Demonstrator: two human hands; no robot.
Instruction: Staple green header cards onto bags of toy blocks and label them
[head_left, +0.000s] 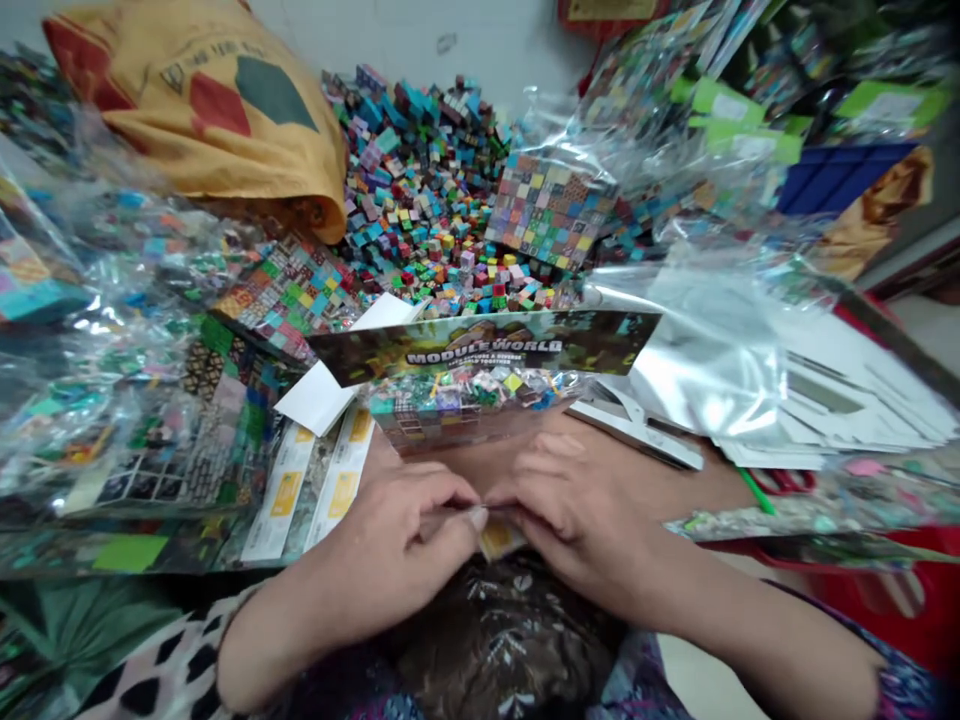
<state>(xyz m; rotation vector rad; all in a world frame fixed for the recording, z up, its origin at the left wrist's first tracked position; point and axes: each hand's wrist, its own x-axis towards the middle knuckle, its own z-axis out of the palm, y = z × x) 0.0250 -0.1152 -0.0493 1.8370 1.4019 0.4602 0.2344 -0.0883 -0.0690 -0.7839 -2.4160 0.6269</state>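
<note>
My left hand [416, 525] and my right hand [566, 505] meet above the table's near edge, fingertips pinched together. Between them is a small white-and-yellow label [500, 538], partly covered by the fingers and blurred. Just beyond the hands lies a clear bag of block toys [450, 415], topped by a printed "MODULE WORLD" header card [487, 350]. Left of my left hand are label strips [289, 490] with yellow patches. A stapler [637, 425] rests beyond my right hand.
A heap of small colourful cubes [427, 190] rises against the wall. Bagged block sets [555, 205] stand around it. An orange cloth bag [202, 110] sits back left. White cards [847, 390], red-handled scissors [780, 482] and a green pen [756, 492] lie right.
</note>
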